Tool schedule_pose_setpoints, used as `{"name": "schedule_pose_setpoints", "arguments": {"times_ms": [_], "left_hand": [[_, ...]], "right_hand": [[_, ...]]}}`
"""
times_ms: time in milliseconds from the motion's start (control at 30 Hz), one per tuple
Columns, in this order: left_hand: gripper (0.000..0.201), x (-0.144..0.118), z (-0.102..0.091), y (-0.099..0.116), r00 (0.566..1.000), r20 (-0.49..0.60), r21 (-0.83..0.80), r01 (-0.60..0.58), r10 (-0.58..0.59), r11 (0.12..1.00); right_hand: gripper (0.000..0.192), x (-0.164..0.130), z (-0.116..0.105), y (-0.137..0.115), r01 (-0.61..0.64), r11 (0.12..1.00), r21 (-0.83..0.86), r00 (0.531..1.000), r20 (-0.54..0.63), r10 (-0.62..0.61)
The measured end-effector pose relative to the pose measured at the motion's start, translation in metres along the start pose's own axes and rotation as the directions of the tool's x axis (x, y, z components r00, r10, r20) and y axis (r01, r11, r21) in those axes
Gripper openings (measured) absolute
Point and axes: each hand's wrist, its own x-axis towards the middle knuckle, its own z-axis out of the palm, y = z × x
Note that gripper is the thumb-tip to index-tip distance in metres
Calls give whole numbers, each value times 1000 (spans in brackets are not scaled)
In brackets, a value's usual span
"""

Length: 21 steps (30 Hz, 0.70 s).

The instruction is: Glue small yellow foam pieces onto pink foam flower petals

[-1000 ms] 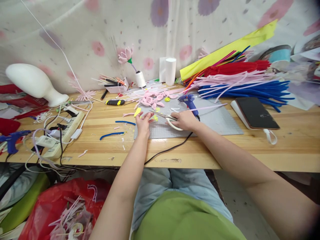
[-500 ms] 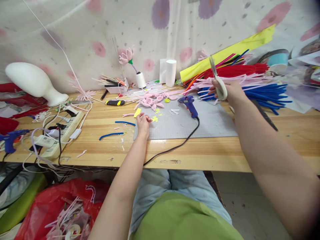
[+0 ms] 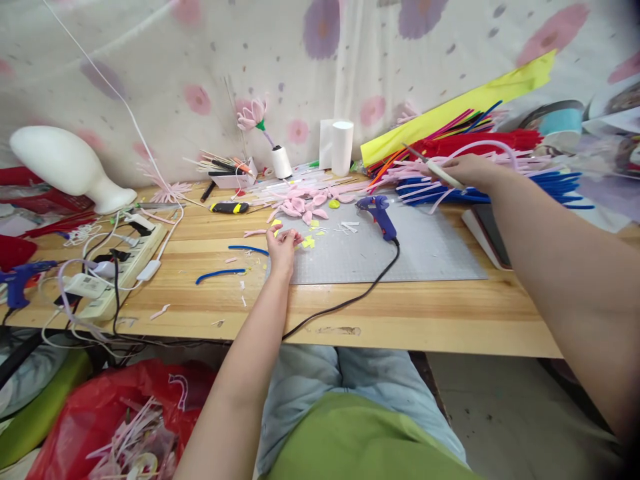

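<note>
At the grey mat's left edge on the counter, I see my left hand, grip pinched on a small pink piece. Beyond the mat, my right hand clamps scissors over pink pipe cleaners.

a long wooden table runs across the scene against a flowered cloth backdrop. a grey cutting mat lies on its middle, with a blue glue gun on the mat's far edge and its black cord trailing off the near edge. pink petal pieces and yellow scraps lie at the mat's far left corner. left of the mat lie two blue pipe cleaner bits, a yellow-black utility knife, and at the far left a white power strip with tangled cables and a white foam head. far right, bundles of pink, blue and red pipe cleaners are piled.
</note>
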Motion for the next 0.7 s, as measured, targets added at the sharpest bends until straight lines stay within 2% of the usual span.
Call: {"name": "schedule_pose_setpoints", "arguments": {"times_ms": [100, 133, 367, 467, 567, 700], "left_hand": [[31, 1, 2, 0, 1000, 17, 41, -19, 18, 999], [29, 2, 2, 0, 1000, 22, 58, -22, 20, 998], [30, 3, 3, -2, 1000, 11, 147, 8, -10, 989], [32, 2, 4, -1, 999, 15, 167, 31, -35, 985], [33, 1, 5, 1, 995, 30, 171, 84, -90, 982], [26, 1, 4, 4, 988, 48, 120, 141, -147, 983]], "right_hand": [[56, -4, 10, -7, -37, 986, -161, 985, 164, 63], [57, -6, 14, -10, -25, 980, -195, 983, 171, 59], [74, -12, 30, -18, -21, 944, -330, 999, -35, 10], [71, -16, 33, -20, -20, 937, -349, 999, -38, 8], [60, -25, 42, -21, -5, 938, -347, 1000, -4, 3], [51, -41, 57, -25, -30, 951, -309, 999, 6, 34]]}}
